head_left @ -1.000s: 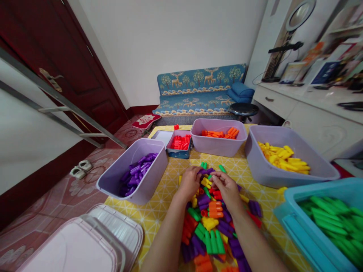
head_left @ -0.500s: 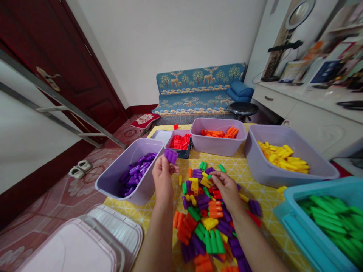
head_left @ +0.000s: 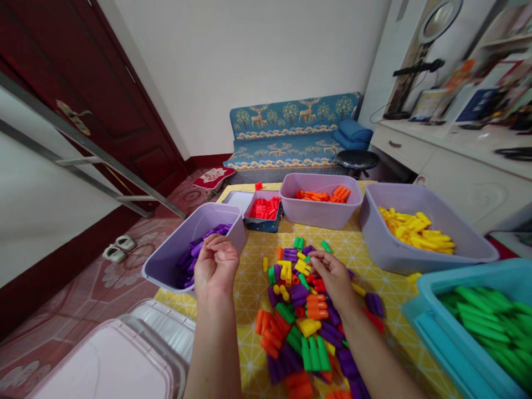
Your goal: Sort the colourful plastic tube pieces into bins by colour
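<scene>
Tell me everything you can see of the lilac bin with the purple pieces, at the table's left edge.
The lilac plastic bin is a rectangular, open-topped tub with rounded corners and a rolled rim, smooth and slightly glossy. It sits upright on the yellow patterned tablecloth at the table's left edge, near corner overhanging. Purple plastic tube pieces fill its bottom in a loose heap. The left hand hovers at its near right rim, fingers curled; contact is unclear.

teal bin [head_left: 428, 327]: cut by right edge | block pile [head_left: 305, 316]: bottom cut off | shelf items [head_left: 490, 94]: blurred
</scene>
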`<state>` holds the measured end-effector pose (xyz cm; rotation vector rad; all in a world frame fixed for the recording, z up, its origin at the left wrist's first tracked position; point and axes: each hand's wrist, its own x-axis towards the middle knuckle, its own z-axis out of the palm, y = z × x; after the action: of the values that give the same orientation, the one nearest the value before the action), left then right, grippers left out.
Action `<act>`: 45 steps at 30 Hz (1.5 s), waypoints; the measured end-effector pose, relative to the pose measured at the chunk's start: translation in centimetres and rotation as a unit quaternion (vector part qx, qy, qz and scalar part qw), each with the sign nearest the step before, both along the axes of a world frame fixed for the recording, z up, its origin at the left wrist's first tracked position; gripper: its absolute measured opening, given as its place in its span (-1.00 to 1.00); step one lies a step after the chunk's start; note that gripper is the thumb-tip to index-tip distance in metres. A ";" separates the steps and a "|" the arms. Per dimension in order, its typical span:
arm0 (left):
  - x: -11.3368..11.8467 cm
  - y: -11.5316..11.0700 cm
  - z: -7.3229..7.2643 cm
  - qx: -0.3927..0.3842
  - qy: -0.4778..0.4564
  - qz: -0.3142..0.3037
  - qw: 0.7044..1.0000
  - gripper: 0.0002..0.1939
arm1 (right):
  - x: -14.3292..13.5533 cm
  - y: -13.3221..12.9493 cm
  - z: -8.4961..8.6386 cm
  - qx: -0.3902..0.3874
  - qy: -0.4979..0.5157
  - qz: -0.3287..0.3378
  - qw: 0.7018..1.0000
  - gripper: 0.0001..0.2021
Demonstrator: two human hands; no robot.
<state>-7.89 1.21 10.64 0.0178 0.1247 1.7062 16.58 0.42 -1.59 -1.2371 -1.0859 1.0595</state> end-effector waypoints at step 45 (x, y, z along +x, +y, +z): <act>8.3 1.5 -10.9 0.087 0.795 -0.074 0.596 -0.71 | 1.3 -0.5 3.9 0.041 -0.024 -0.065 0.997 -0.71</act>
<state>0.38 2.69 -0.28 1.6794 1.2334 1.0060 17.93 -0.08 2.29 -1.2553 -1.0601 0.8836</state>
